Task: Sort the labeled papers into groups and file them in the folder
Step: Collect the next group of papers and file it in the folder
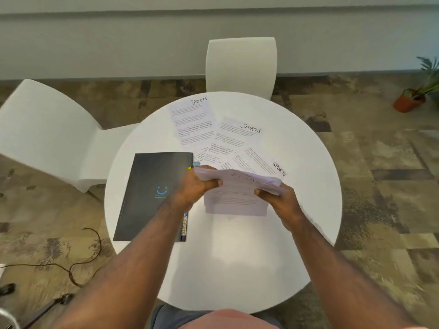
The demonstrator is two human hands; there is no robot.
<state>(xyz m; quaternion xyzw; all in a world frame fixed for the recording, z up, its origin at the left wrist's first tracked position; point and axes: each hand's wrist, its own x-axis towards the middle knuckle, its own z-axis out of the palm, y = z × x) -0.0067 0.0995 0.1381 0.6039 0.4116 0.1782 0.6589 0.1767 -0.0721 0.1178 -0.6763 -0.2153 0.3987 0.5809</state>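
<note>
Both hands hold one stack of papers (235,198) above the middle of the round white table (237,269). My left hand (194,186) grips its left top edge and my right hand (278,200) grips its right top edge; the top edge is bent over and blurred. Beyond the stack, three sheets marked "SPORTS" lie fanned on the table: one far left (192,119), one in the middle (240,134), one to the right (266,162). A closed black folder (147,195) with a blue smile logo lies on the left, with coloured tabs showing along its right edge.
Two white chairs stand by the table, one behind it (241,65) and one to the left (47,136). A potted plant (413,96) sits on the carpet at the far right. A black cable (78,264) runs over the floor at lower left.
</note>
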